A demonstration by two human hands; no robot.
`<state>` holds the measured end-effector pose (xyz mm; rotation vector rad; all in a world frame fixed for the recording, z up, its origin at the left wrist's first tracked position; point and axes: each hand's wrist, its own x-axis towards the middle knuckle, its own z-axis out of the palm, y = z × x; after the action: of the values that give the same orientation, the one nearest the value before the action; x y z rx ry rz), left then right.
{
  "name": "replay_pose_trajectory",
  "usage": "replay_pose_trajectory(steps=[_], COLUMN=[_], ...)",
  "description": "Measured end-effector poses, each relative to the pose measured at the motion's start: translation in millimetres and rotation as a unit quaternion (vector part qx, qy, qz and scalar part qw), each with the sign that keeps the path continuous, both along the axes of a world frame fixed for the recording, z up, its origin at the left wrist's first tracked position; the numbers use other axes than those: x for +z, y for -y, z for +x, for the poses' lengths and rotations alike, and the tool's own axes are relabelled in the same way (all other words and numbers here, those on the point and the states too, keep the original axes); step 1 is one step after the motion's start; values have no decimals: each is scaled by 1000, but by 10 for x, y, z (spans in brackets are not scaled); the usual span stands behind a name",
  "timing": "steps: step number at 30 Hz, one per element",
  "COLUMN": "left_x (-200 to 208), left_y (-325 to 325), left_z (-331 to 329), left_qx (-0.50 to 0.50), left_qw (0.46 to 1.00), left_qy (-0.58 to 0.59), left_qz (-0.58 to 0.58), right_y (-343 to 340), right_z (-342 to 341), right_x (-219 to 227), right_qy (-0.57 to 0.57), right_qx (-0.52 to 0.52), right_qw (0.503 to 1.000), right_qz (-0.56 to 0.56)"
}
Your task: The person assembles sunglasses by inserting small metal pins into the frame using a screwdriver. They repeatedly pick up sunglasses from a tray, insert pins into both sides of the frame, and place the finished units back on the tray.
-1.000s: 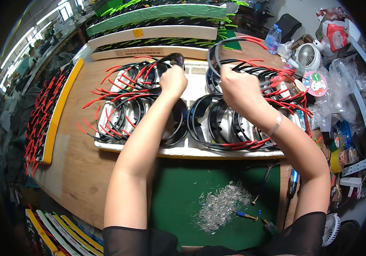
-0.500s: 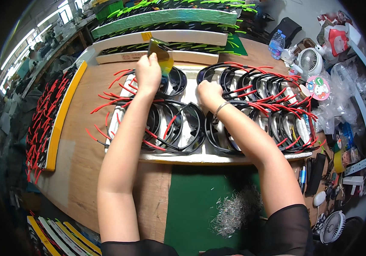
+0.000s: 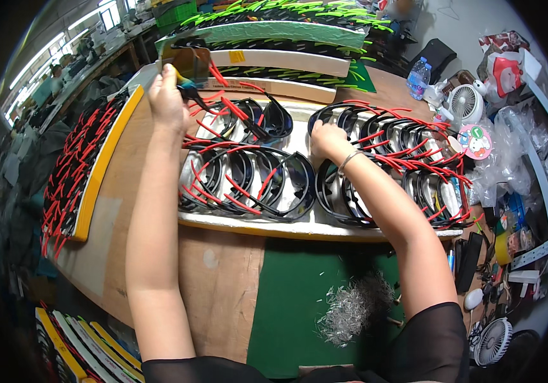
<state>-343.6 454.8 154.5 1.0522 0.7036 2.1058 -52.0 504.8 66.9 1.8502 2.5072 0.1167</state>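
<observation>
Raised over the far left corner of the white foam tray, my left hand pinches a pair of sunglasses with a shiny yellow-brown lens. My right hand is closed at the tray's far middle, against the leftmost sunglasses of the far right group; what its fingers grip is hidden. Black sunglasses with red temple tips stand in rows in the tray, with a near left group, a near right group and a far left group.
Behind the tray, long foam trays hold green-tipped glasses. A yellow-edged tray of red-tipped ones stands at left. Clear plastic scraps lie on the green mat. Bottles, a white fan and clutter line the right.
My left hand has moved left with the sunglasses, away from the far left group, and their lens has turned. My right hand stays at the same spot by the tray's middle.
</observation>
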Motion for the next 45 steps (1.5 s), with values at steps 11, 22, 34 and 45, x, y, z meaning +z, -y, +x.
replay_pose_trajectory(steps=[11,22,34,45], left_x=[-124,-1151,-507,-870], left_y=[3084,3817,4159,4174], left_z=[418,951,1984,2349], left_qx=[181,81,-41,-155], left_qw=[806,667,668,690], left_qy=[-548,-737,-728,-699], left_qz=[-132,-72,150,112], right_y=[1962,3495,3861,4482], right_z=[962,1632,1961,2419], right_x=[895,254,406,277], right_qy=[-165,-176,-566,-665], right_qx=[285,285,85,14], right_qw=[944,903,761,638], right_qz=[-25,-268,-306,-387])
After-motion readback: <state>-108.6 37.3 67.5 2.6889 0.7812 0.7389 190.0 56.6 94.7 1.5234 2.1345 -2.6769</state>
